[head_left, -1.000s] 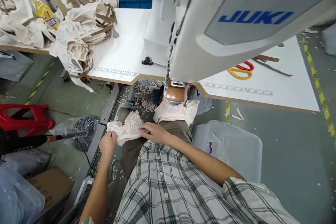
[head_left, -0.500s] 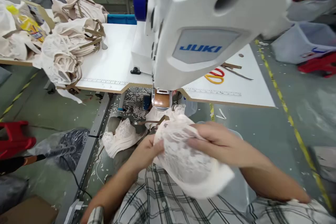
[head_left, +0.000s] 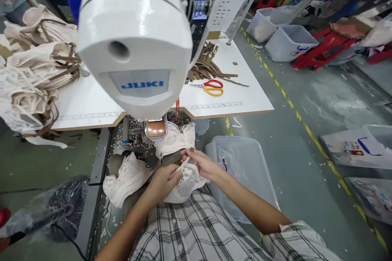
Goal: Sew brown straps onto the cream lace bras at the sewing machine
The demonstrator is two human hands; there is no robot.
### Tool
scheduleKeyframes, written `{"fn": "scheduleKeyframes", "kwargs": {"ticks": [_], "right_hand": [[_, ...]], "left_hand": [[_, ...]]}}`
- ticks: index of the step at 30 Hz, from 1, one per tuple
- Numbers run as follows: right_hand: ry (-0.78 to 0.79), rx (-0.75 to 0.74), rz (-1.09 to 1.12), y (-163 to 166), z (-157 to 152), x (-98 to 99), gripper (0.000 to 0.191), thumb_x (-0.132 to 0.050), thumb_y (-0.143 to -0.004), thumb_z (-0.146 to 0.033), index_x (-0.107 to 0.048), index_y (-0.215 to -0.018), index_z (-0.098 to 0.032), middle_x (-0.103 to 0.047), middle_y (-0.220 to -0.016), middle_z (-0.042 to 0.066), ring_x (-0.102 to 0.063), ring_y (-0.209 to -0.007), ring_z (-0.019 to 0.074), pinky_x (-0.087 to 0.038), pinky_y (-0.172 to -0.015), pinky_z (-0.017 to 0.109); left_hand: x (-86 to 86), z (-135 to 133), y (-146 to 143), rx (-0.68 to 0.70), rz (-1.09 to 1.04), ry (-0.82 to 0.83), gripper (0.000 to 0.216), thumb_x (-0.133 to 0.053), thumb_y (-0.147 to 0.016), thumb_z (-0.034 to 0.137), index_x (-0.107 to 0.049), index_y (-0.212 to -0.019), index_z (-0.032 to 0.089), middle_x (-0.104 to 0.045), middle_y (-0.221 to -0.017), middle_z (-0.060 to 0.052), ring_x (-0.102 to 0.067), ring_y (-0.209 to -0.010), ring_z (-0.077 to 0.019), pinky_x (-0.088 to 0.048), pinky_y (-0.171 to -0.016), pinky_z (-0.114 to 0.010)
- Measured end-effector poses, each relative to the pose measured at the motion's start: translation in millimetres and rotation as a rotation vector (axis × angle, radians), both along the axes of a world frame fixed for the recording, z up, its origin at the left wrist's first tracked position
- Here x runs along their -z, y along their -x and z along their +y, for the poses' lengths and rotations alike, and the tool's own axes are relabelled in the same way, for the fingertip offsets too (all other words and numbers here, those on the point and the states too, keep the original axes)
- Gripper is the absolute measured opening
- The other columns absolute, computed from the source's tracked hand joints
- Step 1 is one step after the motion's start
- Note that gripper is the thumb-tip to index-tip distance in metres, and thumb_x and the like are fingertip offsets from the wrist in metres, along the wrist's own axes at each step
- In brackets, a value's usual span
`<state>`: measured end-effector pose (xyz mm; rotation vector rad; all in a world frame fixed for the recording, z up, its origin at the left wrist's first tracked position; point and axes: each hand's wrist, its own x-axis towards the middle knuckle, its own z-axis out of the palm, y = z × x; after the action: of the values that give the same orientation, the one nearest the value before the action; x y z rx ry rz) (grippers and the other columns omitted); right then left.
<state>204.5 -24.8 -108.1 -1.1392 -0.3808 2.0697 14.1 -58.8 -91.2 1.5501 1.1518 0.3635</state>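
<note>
My left hand (head_left: 163, 180) and right hand (head_left: 200, 164) both pinch a pale, crumpled lace cup (head_left: 187, 182), lower centre. The sewing machine (head_left: 134, 49) sits close above, with a clear bin (head_left: 245, 171) just to the right.

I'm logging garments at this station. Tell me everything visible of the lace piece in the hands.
The lace piece is cream-white, openwork lace over what looks like a smooth lining. It sits crumpled over the lap, just above the plaid shirt. The left hand grips its left edge; the right hand pinches a narrow strip at its top.
</note>
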Motion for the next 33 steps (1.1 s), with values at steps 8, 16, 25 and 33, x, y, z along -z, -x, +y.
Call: {"fn": "scheduleKeyframes", "kwargs": {"ticks": [8, 16, 25, 33], "right_hand": [[-0.064, 0.426, 0.088, -90, 56, -6.9, 0.017, -0.073, -0.082, -0.031, -0.062, -0.086, -0.018, -0.055, -0.061, -0.009, -0.055, -0.052, 0.0038, -0.054, -0.061, 0.019], [-0.226, 0.762, -0.068, -157, 93, -30.4, 0.022, -0.068, -0.087, -0.036, -0.054, -0.086, -0.019, -0.046, -0.06, -0.011, -0.036, -0.042, 0.0013, -0.048, -0.051, 0.016], [-0.472, 0.618, -0.216, -120, 78, -37.9, 0.035, -0.073, -0.078, -0.048, -0.059, -0.092, -0.019, -0.028, -0.054, -0.011, -0.02, -0.043, 0.0036, -0.02, -0.039, 0.015], [-1.045, -0.19, -0.643, -34, 35, -70.9, 0.029, -0.054, -0.094, -0.04, -0.061, -0.079, -0.017, -0.051, -0.065, -0.002, -0.045, -0.061, 0.01, -0.034, -0.059, 0.023]], "left_hand": [[-24.5, 15, 64, 0.082, 0.266, -0.015, 0.034, -0.043, -0.093, 0.042, -0.063, -0.075, 0.021, -0.062, -0.07, -0.003, -0.056, -0.066, -0.0195, -0.039, -0.059, -0.027], [13.9, 36, 132, -0.205, 0.485, -0.005, 0.046, -0.057, -0.073, 0.064, -0.071, -0.086, 0.022, -0.074, -0.081, -0.005, -0.066, -0.068, -0.024, -0.051, -0.06, -0.03], [31.8, 29, 91, -0.973, 0.268, -0.254, 0.054, -0.062, -0.082, 0.048, -0.051, -0.124, 0.017, -0.059, -0.067, 0.003, -0.058, -0.061, -0.0161, -0.052, -0.062, -0.028], [-67.8, 30, 31, -0.311, 0.124, -0.451, 0.024, -0.051, -0.095, 0.035, -0.07, -0.102, 0.022, -0.07, -0.102, -0.006, -0.064, -0.09, -0.0183, -0.05, -0.075, -0.027]]}}
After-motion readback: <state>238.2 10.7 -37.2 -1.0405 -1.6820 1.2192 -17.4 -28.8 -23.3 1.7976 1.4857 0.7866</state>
